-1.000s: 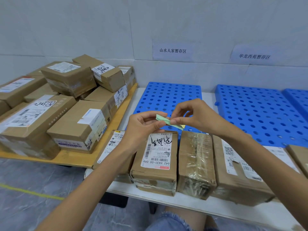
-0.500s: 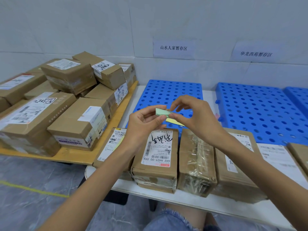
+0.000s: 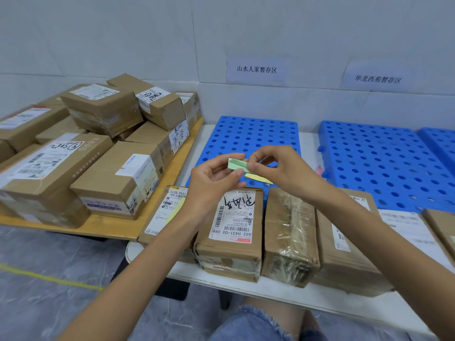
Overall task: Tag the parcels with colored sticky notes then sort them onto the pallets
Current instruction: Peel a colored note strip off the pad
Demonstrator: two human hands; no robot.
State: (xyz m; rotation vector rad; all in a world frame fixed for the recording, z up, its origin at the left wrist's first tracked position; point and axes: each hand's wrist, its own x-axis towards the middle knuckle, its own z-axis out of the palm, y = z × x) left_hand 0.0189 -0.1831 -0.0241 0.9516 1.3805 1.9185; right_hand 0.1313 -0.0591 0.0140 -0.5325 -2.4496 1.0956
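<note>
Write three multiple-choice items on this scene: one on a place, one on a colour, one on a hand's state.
1. The parcel labelled 642 H431-00 lies: A) on the white table, in front of the blue pallet; B) in a crate; C) on a chair.
2. The sticky notes in the left hand are: A) red; B) green; C) white.
3. The right hand: A) lies flat; B) hangs down; C) pinches the sticky notes.

1 A: it sits near the table's front edge, with the pallet behind it.
2 B: the pad's top is pale green.
3 C: its thumb and fingertip close on the pad's end.
</note>
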